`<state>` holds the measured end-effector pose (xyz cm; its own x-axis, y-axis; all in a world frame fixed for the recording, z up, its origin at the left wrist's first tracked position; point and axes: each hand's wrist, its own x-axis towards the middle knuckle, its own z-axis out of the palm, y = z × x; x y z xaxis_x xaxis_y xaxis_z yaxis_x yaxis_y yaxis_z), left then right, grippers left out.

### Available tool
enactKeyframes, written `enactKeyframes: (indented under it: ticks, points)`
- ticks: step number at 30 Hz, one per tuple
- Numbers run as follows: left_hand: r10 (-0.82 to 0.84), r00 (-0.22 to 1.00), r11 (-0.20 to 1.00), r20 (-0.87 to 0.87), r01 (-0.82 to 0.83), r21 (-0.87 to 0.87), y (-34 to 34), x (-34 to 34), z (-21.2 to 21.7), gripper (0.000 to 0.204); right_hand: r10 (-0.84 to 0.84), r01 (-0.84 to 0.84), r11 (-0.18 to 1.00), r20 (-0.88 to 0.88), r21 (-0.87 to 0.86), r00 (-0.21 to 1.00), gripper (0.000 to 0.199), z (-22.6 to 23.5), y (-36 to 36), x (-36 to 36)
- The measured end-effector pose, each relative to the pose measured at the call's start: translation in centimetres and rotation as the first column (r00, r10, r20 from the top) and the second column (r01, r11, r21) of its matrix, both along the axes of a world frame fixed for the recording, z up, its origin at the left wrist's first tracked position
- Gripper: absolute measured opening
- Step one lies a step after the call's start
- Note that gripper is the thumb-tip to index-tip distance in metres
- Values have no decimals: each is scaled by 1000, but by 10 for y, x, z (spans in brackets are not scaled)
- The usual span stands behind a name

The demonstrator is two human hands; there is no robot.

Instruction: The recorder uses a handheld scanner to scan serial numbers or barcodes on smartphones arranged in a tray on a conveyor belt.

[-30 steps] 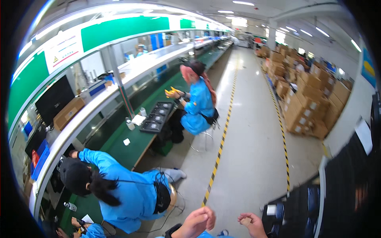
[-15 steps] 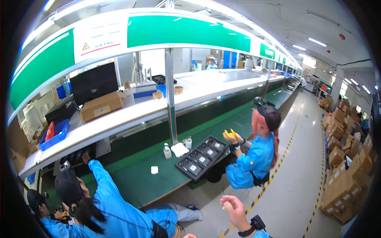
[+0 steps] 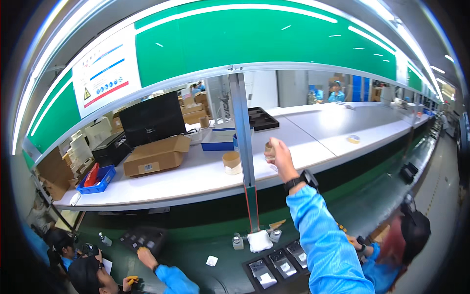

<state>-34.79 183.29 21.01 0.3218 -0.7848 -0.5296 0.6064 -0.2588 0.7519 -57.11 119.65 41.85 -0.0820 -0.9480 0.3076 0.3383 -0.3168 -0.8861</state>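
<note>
My right hand, with a dark band on the wrist and a blue sleeve behind it, reaches over the white upper shelf. Its fingers are closed on a tan tape roll, just right of the metal post. The roll is partly covered by my fingers, and I cannot tell whether it still touches the shelf. Another tape roll stands on the shelf left of the post. My left hand is out of the picture.
Left along the shelf are a cardboard box, a black monitor and a blue bin. A black tray lies behind. Below, a green bench carries a tray of boxed items. Co-workers sit at left and right.
My view has turned toward the shelf and come closer. My right hand has moved from low beside the aisle up to the shelf and taken hold of a tape roll.
</note>
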Motion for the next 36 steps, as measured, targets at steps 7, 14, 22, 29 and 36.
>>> enactKeyframes:
  ticks: [7, 14, 22, 29, 36]
  points:
    - [-244, 970, 969, 8, 244, -41, -60, -71, 38, 16, 312, -292, 944, -132, 154, 941, 50, 10, -157, 59]
    - [-163, 987, 981, 4, 163, -107, -91, -104, 44, 21, 264, -309, 948, -368, -69, 891, 25, -26, -310, 3]
    - [-160, 987, 971, -28, 152, -185, -83, -132, 47, 23, 515, -516, 856, -143, 35, 845, 28, 5, -238, 48]
    - [-144, 987, 972, -73, 128, -196, -75, -125, 54, 32, 534, -526, 846, 152, -90, 832, 19, 28, -240, 30]
    - [-194, 971, 965, -138, 164, -207, -70, -113, 58, 34, 344, -261, 916, 264, -303, 901, 36, 82, -105, -13]
